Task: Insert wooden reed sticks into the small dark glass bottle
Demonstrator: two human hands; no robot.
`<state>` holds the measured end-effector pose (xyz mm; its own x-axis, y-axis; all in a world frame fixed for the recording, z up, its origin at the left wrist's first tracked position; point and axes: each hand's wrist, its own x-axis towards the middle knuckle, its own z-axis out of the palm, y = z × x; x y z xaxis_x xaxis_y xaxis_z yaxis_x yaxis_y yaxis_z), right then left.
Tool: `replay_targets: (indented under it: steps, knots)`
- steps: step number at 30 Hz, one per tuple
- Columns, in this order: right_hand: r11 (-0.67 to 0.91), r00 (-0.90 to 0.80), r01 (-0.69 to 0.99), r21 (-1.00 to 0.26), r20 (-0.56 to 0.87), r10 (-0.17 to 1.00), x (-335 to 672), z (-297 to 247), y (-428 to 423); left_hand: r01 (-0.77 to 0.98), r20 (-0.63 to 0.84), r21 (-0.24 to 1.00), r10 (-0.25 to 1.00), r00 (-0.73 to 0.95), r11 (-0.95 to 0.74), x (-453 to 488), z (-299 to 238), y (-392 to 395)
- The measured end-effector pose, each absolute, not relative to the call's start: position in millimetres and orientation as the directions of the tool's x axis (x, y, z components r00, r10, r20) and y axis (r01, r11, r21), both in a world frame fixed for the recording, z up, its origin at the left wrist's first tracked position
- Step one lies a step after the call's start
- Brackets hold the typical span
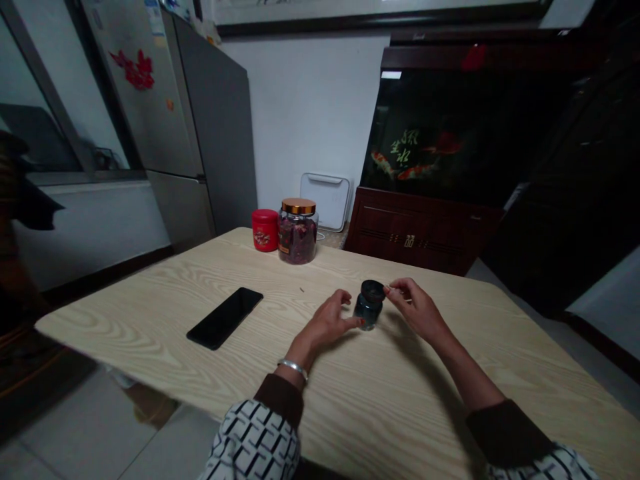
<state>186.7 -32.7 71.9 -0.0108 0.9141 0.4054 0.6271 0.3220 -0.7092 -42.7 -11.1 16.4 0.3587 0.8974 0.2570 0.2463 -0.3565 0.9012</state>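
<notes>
A small dark glass jar (pixel 368 315) stands upright on the table, with a round black lid (pixel 373 289) at its top. My left hand (pixel 331 319) is at the jar's left side, its thumb reaching to the lower part of the glass and its other fingers curved apart from it. On the opposite side, my right hand (pixel 414 307) has its thumb and forefinger pinched at the right edge of the lid. Whether the lid sits fully on the jar I cannot tell.
A black phone (pixel 225 318) lies flat on the wooden table (pixel 380 400), to the left. Farther back stand a red canister (pixel 265 230) and a large jar (pixel 298 239) with a copper-coloured lid. Behind are a fridge (pixel 220 127) and a fish tank (pixel 450 133).
</notes>
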Motion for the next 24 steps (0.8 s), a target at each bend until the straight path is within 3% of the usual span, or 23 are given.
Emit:
replay_targets:
  steps: [3, 5, 9, 13, 17, 24]
  knots:
    - [0.280, 0.062, 0.523, -0.805, 0.363, 0.930, 194, 87, -40, 0.251, 0.299, 0.898, 0.919, 0.256, -0.362, -55, 48, -16]
    - [0.275, 0.028, 0.366, -0.889, 0.306, 0.952, 195, 114, -42, 0.116, 0.343, 0.916, 0.899, 0.271, -0.384, -56, 83, -14]
    - [0.246, -0.232, -0.031, -0.969, 0.247, 0.941, 194, 194, -46, -0.316, 0.365, 0.922, 0.770, 0.523, -0.222, -49, 173, -8]
    - [0.169, -0.508, -0.273, -0.947, 0.291, 0.811, 195, 250, -53, -0.434, 0.362, 0.900, 0.513, 0.778, 0.024, -48, 232, -14]
    - [0.039, -0.655, -0.377, -0.925, 0.297, 0.695, 196, 242, -59, -0.410, 0.309, 0.889, 0.395, 0.865, 0.202, -48, 223, -21]
    - [-0.140, -0.699, -0.470, -0.871, 0.271, 0.662, 200, 166, -58, -0.377, 0.220, 0.830, 0.380, 0.899, 0.411, -48, 150, -18]
